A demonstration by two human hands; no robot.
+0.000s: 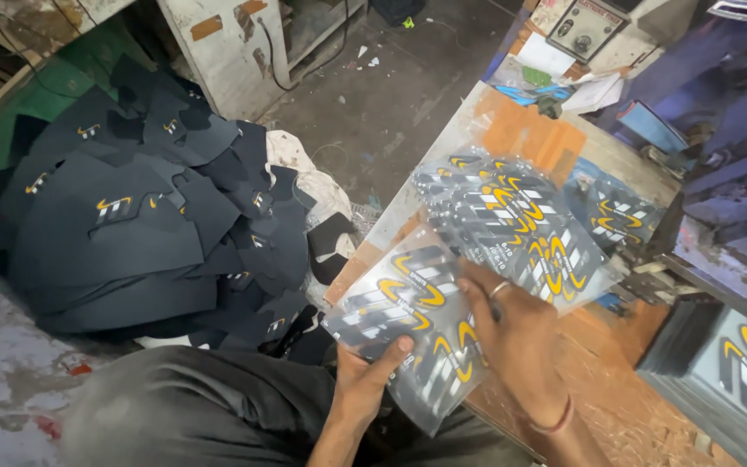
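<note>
Glossy printed sheets (408,320) we pinch in our left hand (365,372); our right hand (516,333) presses flat on them. Dark fabric pieces (149,216) lie far left.

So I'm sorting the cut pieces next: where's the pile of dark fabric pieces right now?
In the head view, the pile of dark fabric pieces lies on the floor at left, beside the wooden workbench and left of the fanned transfer sheets.

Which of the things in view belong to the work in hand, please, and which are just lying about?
In hand:
- left hand gripping a clear film sheet with yellow-and-white designs
- right hand resting on the fanned stack of film sheets
- wooden bench beneath them

Lying about:
- pile of dark fabric pieces on the floor
- papers at the bench's far end
- grey control box
</note>
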